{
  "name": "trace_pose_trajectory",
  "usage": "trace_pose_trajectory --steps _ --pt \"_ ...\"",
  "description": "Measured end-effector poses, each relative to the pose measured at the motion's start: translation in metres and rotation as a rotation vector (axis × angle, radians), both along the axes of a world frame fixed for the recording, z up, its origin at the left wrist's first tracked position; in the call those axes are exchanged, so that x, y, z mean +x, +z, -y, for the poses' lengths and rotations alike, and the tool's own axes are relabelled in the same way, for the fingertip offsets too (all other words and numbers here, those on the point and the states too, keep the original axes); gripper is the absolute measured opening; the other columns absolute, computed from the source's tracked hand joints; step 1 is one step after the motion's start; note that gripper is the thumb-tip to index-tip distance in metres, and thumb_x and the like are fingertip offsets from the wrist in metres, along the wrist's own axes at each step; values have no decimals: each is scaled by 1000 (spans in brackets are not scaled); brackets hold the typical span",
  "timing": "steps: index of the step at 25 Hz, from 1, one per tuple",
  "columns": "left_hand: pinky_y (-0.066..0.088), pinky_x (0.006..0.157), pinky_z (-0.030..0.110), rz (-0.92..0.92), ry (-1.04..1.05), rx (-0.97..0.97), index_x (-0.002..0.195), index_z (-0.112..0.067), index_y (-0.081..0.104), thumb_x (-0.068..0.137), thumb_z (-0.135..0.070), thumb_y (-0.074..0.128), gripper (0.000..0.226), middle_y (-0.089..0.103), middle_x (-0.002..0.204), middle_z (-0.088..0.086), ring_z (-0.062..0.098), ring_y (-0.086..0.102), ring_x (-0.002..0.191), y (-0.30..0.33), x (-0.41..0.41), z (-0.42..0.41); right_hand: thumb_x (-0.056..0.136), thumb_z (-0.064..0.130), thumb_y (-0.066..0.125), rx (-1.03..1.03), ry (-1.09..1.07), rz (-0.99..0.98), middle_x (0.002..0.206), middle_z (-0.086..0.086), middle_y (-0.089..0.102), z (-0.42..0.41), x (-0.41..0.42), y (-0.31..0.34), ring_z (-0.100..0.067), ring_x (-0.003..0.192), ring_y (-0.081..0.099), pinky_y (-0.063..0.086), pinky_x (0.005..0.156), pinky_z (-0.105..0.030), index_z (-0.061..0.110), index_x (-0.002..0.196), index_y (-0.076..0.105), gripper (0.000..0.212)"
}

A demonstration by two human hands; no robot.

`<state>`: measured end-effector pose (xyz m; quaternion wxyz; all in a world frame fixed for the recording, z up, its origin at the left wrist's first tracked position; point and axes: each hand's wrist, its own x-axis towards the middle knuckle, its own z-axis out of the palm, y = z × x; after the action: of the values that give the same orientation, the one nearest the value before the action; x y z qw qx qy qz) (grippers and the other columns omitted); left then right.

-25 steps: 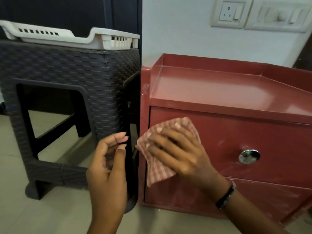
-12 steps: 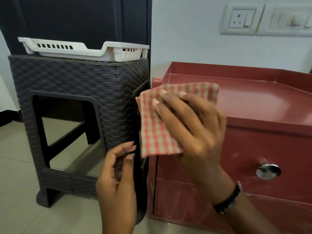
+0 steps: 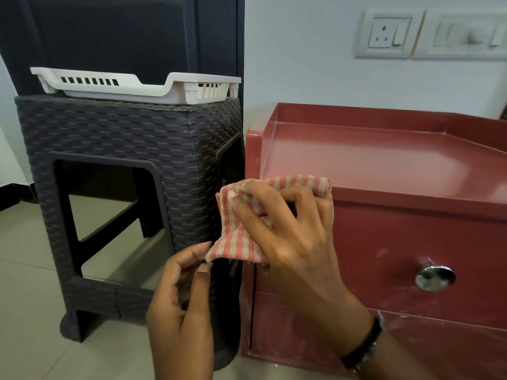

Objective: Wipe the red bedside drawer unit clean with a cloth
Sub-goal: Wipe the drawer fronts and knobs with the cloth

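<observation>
Head view: a dark stool carrying a white tray stands just beside the red unit, at its 9 o'clock. Right hand grips the cloth against the unit's front left corner. Left hand, at 7 o'clock from the cloth, pinches its lower edge.

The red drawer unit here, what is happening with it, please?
A person is wiping the red drawer unit. The right hand grips a red checked cloth against the unit's front left corner, just below the top edge. The left hand pinches the cloth's lower corner. Dusty smears show on the drawer fronts. A dark woven stool beside it carries a white tray.
</observation>
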<state>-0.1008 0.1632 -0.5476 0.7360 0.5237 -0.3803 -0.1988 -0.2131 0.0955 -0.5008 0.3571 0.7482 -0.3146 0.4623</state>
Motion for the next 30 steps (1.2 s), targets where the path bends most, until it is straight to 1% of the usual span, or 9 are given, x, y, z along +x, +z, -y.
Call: trace_pose_trajectory --steps 3,7,10,13,16,20,25,27,30 --pt "48 70 5 -1 0 6 87 -46 68 92 -7 58 41 72 92 -19 -3 66 84 8 -3 0 84 21 73 34 29 63 117 4 66 -2 3 5 -18 87 49 32 76 -33 16 113 69 30" --pt "46 66 3 -42 -10 28 74 -60 66 91 -12 59 51 72 86 -25 -8 65 79 14 -10 3 83 18 75 0 169 183 107 0 70 -16 -6 10 -20 86 48 32 75 -33 15 109 73 26" --pt "46 69 4 -19 2 16 79 -50 69 91 -7 60 46 72 87 -22 -3 66 83 8 -12 9 87 20 72 -99 50 246 107 3 71 -9 -6 25 -21 91 47 32 72 -33 22 108 74 21" --pt "47 77 7 19 4 10 91 -37 70 92 -4 57 35 73 97 -16 0 66 92 3 -12 12 89 24 68 -83 -76 180 116 -1 68 4 -2 24 -24 95 48 35 72 -36 23 115 69 26" --pt "48 77 8 23 -1 8 89 -40 70 92 -4 57 38 73 97 -14 -1 66 91 0 -12 11 89 17 68 -47 -105 135 115 -3 67 -1 -4 16 -22 91 48 33 72 -34 19 115 69 26" --pt "47 76 5 30 -5 -13 94 -31 70 91 -5 63 27 73 96 -14 -1 66 92 1 -9 5 85 14 67 53 -112 90 116 -4 63 -14 -3 26 -24 91 45 28 73 -33 15 117 66 32" --pt "48 75 9 5 -8 1 88 -41 70 93 -6 58 37 72 92 -17 -3 65 87 5 -12 3 94 2 49 37 -174 58 126 -5 60 -17 7 20 -25 88 51 35 71 -34 6 123 61 32" --pt "48 69 6 -13 -3 4 84 -48 68 92 -8 60 42 72 87 -19 -4 65 81 7 -11 2 95 2 50 -8 -175 25 125 -3 63 -16 8 2 -23 87 52 39 69 -33 6 117 66 27" --pt "49 71 6 -32 -19 -35 89 -39 71 87 -14 66 25 74 92 -15 1 68 87 -3 -7 0 95 5 51 27 -90 -93 120 -4 66 -16 5 -40 -23 89 52 33 69 -32 7 104 71 22"
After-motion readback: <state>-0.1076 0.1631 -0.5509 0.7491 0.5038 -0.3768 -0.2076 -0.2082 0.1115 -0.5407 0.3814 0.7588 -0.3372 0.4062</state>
